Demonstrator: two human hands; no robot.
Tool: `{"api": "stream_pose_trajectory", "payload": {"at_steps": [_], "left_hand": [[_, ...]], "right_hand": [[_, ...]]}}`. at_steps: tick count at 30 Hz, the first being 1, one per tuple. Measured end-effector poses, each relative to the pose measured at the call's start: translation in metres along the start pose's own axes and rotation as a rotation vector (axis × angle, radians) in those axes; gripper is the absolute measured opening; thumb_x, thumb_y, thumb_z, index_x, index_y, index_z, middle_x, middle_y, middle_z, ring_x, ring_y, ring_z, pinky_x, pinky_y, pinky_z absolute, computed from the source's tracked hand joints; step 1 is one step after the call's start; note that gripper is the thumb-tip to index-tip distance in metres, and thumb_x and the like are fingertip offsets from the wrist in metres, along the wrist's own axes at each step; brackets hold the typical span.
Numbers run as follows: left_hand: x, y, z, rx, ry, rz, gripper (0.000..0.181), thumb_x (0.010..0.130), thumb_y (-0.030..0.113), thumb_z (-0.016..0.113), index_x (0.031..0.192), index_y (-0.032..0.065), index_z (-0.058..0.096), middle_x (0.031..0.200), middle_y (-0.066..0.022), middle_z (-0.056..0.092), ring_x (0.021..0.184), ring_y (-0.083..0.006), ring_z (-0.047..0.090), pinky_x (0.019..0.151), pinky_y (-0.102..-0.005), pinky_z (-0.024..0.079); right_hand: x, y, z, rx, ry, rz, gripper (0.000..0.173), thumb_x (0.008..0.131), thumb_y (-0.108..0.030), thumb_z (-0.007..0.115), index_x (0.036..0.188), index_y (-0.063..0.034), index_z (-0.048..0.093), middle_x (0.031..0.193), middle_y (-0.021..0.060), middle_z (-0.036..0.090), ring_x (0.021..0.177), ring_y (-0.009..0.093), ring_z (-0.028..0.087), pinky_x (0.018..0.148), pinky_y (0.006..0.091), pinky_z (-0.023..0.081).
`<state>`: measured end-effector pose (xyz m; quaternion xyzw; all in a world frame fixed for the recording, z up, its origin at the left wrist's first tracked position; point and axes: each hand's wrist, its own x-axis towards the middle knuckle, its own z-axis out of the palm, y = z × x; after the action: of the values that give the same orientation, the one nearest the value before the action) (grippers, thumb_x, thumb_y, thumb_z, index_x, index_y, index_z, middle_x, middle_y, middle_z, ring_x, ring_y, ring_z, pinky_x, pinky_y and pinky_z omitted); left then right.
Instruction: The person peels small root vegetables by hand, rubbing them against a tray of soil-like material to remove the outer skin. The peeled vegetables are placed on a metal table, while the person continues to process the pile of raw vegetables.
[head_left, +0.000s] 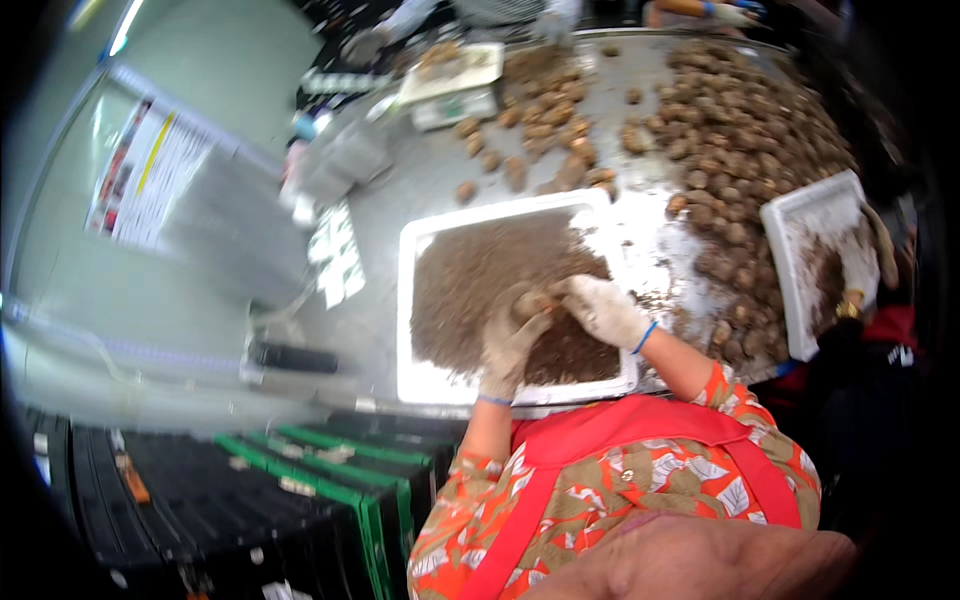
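Observation:
My left hand (510, 345), in a soiled white knit glove, is closed round a brown root tuber (531, 303), perhaps taro. Beside it, my right hand (602, 311), gloved too, has its fingertips at the tuber's right side; whether they pinch anything else I cannot tell. Both hands are over a white plastic tray (405, 300) that holds a layer of dark, loose soil or peelings (480, 262). Past the tray's far edge lie loose tubers (555, 112) on the metal table (420, 176).
A large heap of tubers (720, 142) covers the right of the table. A co-worker's gloved hand (859, 259) is in another white tray (780, 247). A scale (454, 94) and plastic bags (345, 161) stand far left. Black crates (187, 487) are stacked at lower left.

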<state>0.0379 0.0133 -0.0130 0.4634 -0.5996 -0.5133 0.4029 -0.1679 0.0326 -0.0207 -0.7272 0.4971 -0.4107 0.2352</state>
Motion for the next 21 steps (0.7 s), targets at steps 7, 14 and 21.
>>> {"api": "stream_pose_trajectory", "payload": {"at_steps": [7,14,21], "left_hand": [[-0.008,-0.004,0.012,-0.571,-0.186,-0.236,0.06,0.09,0.02,0.073,0.141,0.0015,0.047,0.131,-0.0132,0.057,0.115,-0.0236,0.061,0.094,-0.0301,0.054],[-0.003,0.007,0.007,0.176,-0.213,-0.083,0.056,0.087,0.031,0.076,0.127,-0.0049,0.062,0.12,-0.0161,0.067,0.109,-0.0219,0.063,0.091,-0.0335,0.05],[0.002,0.016,-0.001,0.096,-0.271,-0.173,0.038,0.088,0.025,0.072,0.116,-0.0015,0.071,0.109,-0.0166,0.074,0.099,-0.0252,0.069,0.088,-0.0364,0.052]], "right_hand": [[0.003,-0.035,-0.013,0.037,-0.121,-0.099,0.056,0.081,-0.019,0.072,0.133,-0.0038,0.056,0.113,0.0175,0.065,0.11,0.038,0.061,0.098,0.0461,0.048],[-0.023,0.001,0.01,-0.016,-0.153,-0.084,0.057,0.088,-0.02,0.07,0.141,-0.0089,0.05,0.115,0.0167,0.062,0.103,0.04,0.063,0.088,0.047,0.052],[-0.023,-0.006,0.01,-0.057,-0.05,-0.129,0.045,0.087,-0.024,0.07,0.127,-0.013,0.054,0.1,0.0148,0.06,0.088,0.038,0.066,0.073,0.0472,0.056]]}}
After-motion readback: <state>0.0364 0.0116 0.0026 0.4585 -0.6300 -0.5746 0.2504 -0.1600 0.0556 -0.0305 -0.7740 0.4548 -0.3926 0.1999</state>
